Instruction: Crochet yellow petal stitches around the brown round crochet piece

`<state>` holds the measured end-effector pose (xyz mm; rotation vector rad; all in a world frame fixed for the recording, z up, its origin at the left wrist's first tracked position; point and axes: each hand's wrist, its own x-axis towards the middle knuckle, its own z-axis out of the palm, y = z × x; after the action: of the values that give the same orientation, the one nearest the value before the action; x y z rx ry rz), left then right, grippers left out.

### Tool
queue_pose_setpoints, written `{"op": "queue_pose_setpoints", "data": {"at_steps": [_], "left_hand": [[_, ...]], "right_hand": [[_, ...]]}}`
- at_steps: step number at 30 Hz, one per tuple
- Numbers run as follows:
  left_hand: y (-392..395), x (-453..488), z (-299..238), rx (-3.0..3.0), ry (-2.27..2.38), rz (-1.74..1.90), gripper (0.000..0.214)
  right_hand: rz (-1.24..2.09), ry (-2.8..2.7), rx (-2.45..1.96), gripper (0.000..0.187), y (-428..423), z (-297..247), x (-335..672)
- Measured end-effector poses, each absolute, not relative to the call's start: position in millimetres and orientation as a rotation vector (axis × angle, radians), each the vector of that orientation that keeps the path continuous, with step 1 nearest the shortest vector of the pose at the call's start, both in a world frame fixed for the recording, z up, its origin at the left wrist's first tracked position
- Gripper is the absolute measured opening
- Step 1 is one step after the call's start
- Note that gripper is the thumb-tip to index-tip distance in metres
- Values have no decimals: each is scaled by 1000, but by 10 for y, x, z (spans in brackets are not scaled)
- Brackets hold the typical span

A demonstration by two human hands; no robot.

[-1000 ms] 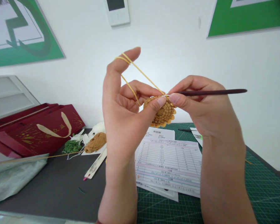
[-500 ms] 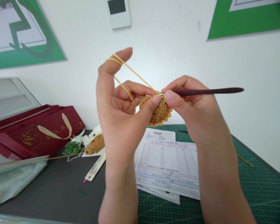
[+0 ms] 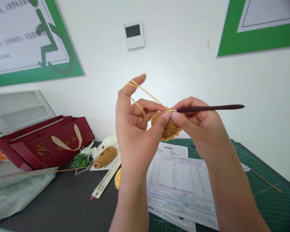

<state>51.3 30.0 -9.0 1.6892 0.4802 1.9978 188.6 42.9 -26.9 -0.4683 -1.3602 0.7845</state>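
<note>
My left hand (image 3: 135, 129) pinches a round mustard-yellow crochet piece (image 3: 168, 127) between thumb and fingers. Yellow yarn (image 3: 145, 93) is looped over its raised index finger and runs down to the piece. My right hand (image 3: 198, 125) grips a dark brown crochet hook (image 3: 207, 108) held level, its tip at the top edge of the piece. Both hands are raised above the table, in front of the white wall.
Printed sheets (image 3: 181, 183) lie on a green cutting mat (image 3: 268, 199). On the dark tabletop (image 3: 62, 199) are a brown yarn ball (image 3: 105, 157), green yarn (image 3: 81, 160), a yellow yarn ball (image 3: 118, 178), a flat ruler-like strip (image 3: 106, 182), red gift bags (image 3: 48, 140) and a plastic bag (image 3: 16, 190).
The view has tilted up and shifted, so hands sit lower in frame. Both hands keep the same grip on the crochet piece and hook; a yellow yarn ball has come into sight.
</note>
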Motion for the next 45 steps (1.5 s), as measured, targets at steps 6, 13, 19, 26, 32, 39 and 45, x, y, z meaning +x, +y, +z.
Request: {"op": "queue_pose_setpoints", "data": {"at_steps": [6, 13, 19, 26, 32, 39, 45], "left_hand": [[248, 490, -38, 1593, 458, 1938, 68], [169, 459, 5, 1528, 425, 1821, 70], [132, 454, 20, 1470, 375, 1781, 81], [106, 484, 28, 1410, 394, 1803, 95], [38, 548, 54, 1249, 451, 1798, 107], [161, 500, -9, 1009, 280, 1341, 93], [90, 443, 26, 1142, 243, 1338, 100]], "right_hand": [[729, -1368, -445, 4, 452, -295, 1896], [679, -1324, -405, 2, 390, -270, 1814], [743, -1290, -308, 8, 388, -276, 1826], [771, -1287, -253, 11, 399, -293, 1797], [98, -1351, -320, 22, 383, -328, 1828], [99, -1235, -128, 23, 429, -391, 1793], [604, -1122, 11, 2, 344, -282, 1681]]}}
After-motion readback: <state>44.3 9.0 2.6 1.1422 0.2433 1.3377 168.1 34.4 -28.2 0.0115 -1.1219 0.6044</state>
